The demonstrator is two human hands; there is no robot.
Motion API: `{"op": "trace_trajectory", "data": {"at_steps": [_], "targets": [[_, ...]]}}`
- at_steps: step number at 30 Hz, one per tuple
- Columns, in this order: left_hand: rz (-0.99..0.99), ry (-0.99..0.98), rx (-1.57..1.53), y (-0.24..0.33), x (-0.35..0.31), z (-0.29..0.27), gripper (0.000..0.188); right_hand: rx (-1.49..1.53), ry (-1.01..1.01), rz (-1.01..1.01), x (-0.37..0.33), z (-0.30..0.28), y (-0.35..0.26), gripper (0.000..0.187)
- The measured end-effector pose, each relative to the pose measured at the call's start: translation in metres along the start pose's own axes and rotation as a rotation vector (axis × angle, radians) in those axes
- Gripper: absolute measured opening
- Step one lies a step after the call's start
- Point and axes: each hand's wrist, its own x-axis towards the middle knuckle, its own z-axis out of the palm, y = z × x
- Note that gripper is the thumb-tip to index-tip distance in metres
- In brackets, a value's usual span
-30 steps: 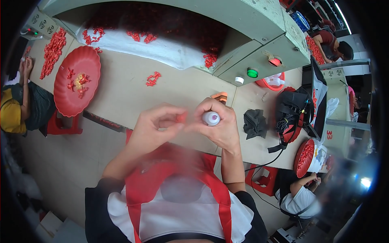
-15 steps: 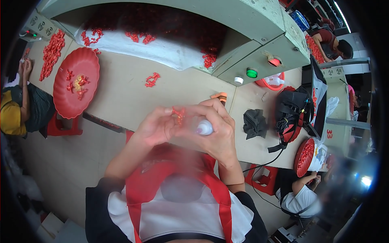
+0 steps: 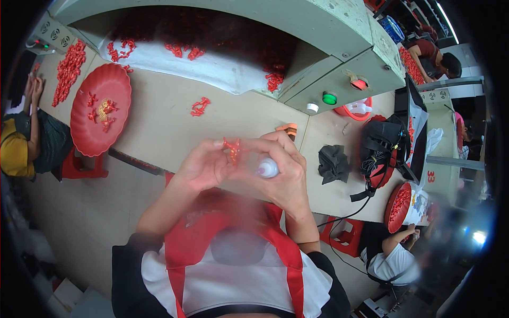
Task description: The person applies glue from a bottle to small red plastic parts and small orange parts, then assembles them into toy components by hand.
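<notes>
Close in front of my red apron, my left hand pinches a small glossy red figurine with gold-coloured spots. Its exact shape is too small to make out. My right hand is wrapped round a small white squeeze bottle, whose pale purple tip points toward the left hand. The fingertips of my right hand reach close to the figurine; whether they touch it I cannot tell. Beyond my hands, a small cluster of red figurines lies on the table.
A red scalloped tray with several red pieces stands at left, beside a red pile. Ahead is a pale green machine with pieces on white sheeting. At right lie a black cloth and black bag. Co-workers sit on both sides.
The red figurine has turned slightly between my left fingers and sits a touch higher. Both hands stay almost in place, with the bottle still in my right hand.
</notes>
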Motion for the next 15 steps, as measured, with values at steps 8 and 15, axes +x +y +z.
{"op": "trace_trajectory", "data": {"at_steps": [8,15], "targets": [[0.016,-0.024,0.032,0.001,0.0,-0.008,0.047,-0.017,-0.009,-0.002,-0.001,0.0,0.003,0.048],[-0.01,-0.1,-0.053,0.002,0.001,-0.013,0.04,-0.027,-0.017,0.009,-0.001,-0.001,0.002,0.047]]}}
